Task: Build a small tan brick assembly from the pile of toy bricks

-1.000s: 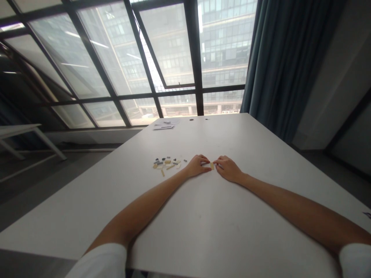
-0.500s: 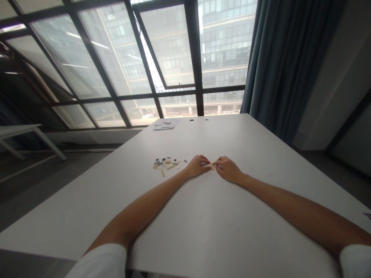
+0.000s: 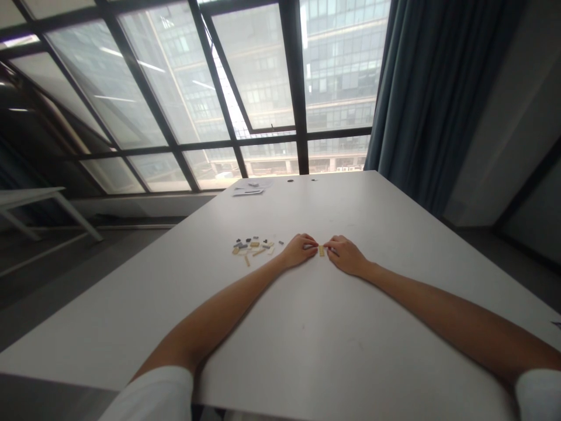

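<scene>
A small tan building brick (image 3: 321, 251) is between my two hands, low over the middle of the table. From the left, the bent fingers of my left hand (image 3: 300, 251) close on its side. My right hand (image 3: 346, 255) pinches it at the far end with thumb and forefinger. Finer details of the brick are too small to make out. Left of my left hand lies a loose group of pieces: a tan brick (image 3: 255, 244), a long tan strip (image 3: 247, 260), a grey piece (image 3: 281, 242) and several black and white ones.
The white table (image 3: 280, 351) stretches toward the windows. On its far left part lie papers (image 3: 248, 191) with a dark pen-like item. A small black round thing (image 3: 290, 180) sits near the far edge. A blue curtain (image 3: 421, 117) hangs at the right; another table (image 3: 33, 197) stands left.
The fingers of both hands have shifted slightly around the tan brick, and more of its near part shows. The loose pieces lie as before.
</scene>
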Demonstrator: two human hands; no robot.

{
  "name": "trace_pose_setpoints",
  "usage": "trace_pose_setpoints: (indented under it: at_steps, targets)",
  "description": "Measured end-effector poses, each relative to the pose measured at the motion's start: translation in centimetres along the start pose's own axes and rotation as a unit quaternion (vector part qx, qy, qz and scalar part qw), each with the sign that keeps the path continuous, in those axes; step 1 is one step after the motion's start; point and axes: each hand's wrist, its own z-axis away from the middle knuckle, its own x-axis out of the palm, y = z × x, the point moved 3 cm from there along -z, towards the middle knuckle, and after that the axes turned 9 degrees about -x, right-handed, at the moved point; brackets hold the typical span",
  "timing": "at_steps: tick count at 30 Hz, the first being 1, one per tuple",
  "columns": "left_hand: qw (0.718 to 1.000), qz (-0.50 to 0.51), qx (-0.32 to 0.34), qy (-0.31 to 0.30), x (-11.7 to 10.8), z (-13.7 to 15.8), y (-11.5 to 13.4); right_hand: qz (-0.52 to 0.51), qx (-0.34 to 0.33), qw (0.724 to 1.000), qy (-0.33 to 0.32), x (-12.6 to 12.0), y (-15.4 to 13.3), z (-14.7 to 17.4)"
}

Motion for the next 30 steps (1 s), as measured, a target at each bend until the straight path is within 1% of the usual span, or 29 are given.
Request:
trace_pose_setpoints:
  at_steps: [3, 9, 17, 30]
  targets:
    - [1.000, -0.004, -0.003, 0.007, -0.04, 0.15, 0.11, -0.004, -0.001, 1.000, 0.002, -0.07, -0.08, 0.02]
    - [1.000, -0.003, -0.002, 0.004, -0.08, 0.29, 0.13, -0.009, -0.008, 1.000, 0.007, -0.03, 0.00, 0.06]
    - [1.000, -0.029, 0.002, -0.005, 0.08, 0.20, -0.12, -0.008, -0.017, 1.000, 0.004, -0.13, -0.02, 0.03]
    - [0.999, -0.030, -0.016, 0.005, 0.03, 0.10, 0.48, -0.001, -0.011, 1.000, -0.005, -0.20, -0.16, -0.05]
